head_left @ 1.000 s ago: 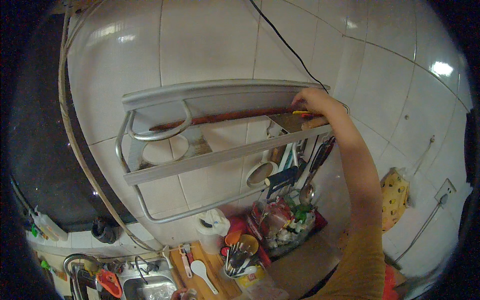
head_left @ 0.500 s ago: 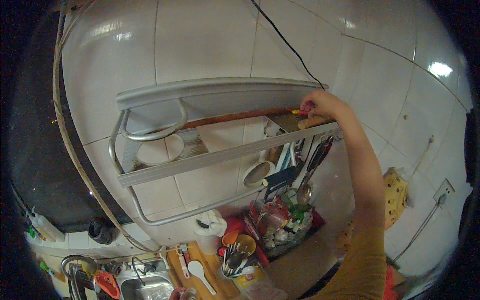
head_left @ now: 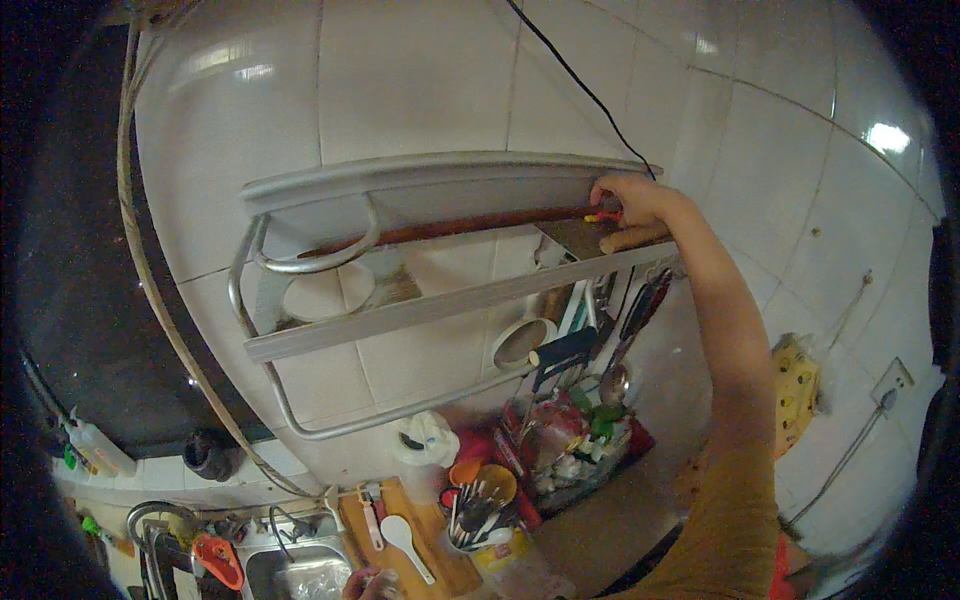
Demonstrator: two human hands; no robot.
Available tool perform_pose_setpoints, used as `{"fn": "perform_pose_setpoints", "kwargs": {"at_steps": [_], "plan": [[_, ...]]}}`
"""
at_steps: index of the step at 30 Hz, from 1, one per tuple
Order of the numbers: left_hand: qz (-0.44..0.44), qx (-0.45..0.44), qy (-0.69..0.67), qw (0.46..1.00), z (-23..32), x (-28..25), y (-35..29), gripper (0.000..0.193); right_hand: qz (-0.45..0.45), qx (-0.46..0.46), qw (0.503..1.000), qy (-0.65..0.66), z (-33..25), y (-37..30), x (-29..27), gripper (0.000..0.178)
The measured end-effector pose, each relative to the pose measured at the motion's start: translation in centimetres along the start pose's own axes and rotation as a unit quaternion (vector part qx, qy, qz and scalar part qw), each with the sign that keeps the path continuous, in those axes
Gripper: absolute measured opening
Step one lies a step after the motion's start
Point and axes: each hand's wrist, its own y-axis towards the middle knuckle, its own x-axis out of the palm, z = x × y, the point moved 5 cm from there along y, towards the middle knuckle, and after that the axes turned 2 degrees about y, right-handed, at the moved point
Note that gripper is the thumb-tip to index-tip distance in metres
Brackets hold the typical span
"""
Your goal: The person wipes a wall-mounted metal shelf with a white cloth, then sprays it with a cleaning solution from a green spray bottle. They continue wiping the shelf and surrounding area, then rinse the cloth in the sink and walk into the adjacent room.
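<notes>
My right hand [head_left: 632,200] reaches up to the right end of a metal wall shelf [head_left: 440,305]. Its fingers are closed round the right end of a long, thin brown wooden stick [head_left: 450,229], which lies along the back of the shelf, its left end behind a metal ring. A small red and yellow thing [head_left: 603,216] shows just under the fingers. Beside the hand lies a thicker, light wooden rod [head_left: 635,238]. Only part of my left hand [head_left: 362,584] shows at the lower edge, fingers bent by something clear that I cannot make out.
Utensils, a strainer [head_left: 522,344] and a ladle [head_left: 615,382] hang under the shelf. Below are a wooden board [head_left: 395,500] with a white rice paddle [head_left: 404,545], a cutlery holder [head_left: 480,520], a bagged heap [head_left: 575,440] and a steel sink [head_left: 290,570].
The wooden stick has shifted, and its left end now shows past the metal ring. My right hand has moved slightly left along the shelf. The view has shifted a little.
</notes>
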Motion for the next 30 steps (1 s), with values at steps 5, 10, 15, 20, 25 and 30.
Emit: {"fn": "perform_pose_setpoints", "kwargs": {"at_steps": [5, 10, 15, 20, 25, 30], "plan": [[-0.010, 0.003, -0.007, 1.000, -0.4, 0.0, -0.1, 0.024, -0.022, -0.004, 1.000, -0.013, -2.2, 0.5, -0.3, 0.033], [-0.003, -0.002, 0.003, 1.000, -0.6, -0.2, -0.2, 0.024, -0.026, -0.032, 0.997, -0.067, 0.2, 1.6, 0.9, 0.028], [-0.007, -0.002, -0.001, 1.000, -0.2, -0.1, -1.0, 0.026, 0.038, -0.062, 0.997, -0.029, -1.3, 0.8, 0.1, 0.030], [0.024, -0.022, 0.042, 0.999, -1.0, -0.5, -1.0, 0.027, 0.014, 0.001, 0.996, -0.084, -1.5, 0.0, 0.2, 0.028], [-0.006, 0.013, 0.036, 0.999, -0.3, 0.3, -1.0, 0.026, 0.083, 0.012, 0.996, 0.024, 1.0, 1.7, 0.3, 0.028], [0.001, -0.003, -0.002, 1.000, -0.4, 0.3, -0.9, 0.024, 0.101, 0.035, 0.992, 0.064, -0.2, 0.9, -1.4, 0.030]]}}
